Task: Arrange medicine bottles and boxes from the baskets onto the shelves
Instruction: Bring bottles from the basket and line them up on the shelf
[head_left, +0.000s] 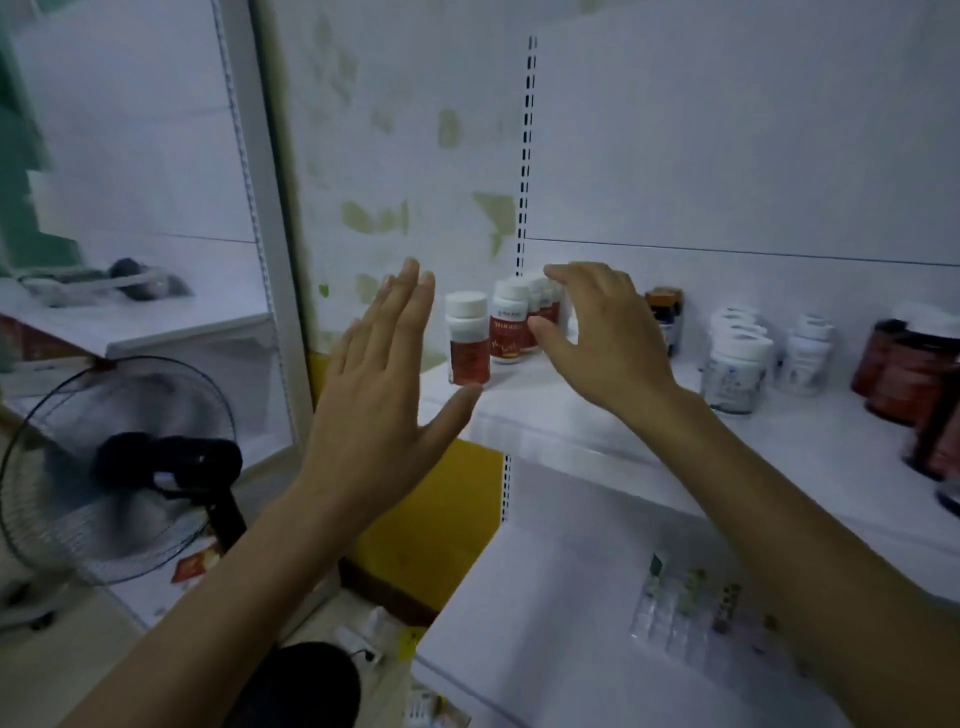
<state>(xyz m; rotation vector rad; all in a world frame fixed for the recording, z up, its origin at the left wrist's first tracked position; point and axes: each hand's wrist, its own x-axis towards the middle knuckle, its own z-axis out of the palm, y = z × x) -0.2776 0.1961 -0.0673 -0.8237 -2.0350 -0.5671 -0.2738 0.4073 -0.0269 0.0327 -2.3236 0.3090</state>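
"Head view; biggest first, what's the risk?"
"Shelf (779, 441) holds the red-label bottles (511, 330) at its left end; left hand (379, 374) flat, fingers straight; right hand (597, 332) wide, loosely cupped beside them, gripping nothing; front bottle (467, 338) sits near the edge; a nudge could topple it."

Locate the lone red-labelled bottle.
Head view: the red-labelled bottle stands at the left end of the shelf, between the left hand and right hand, beside matching bottles.
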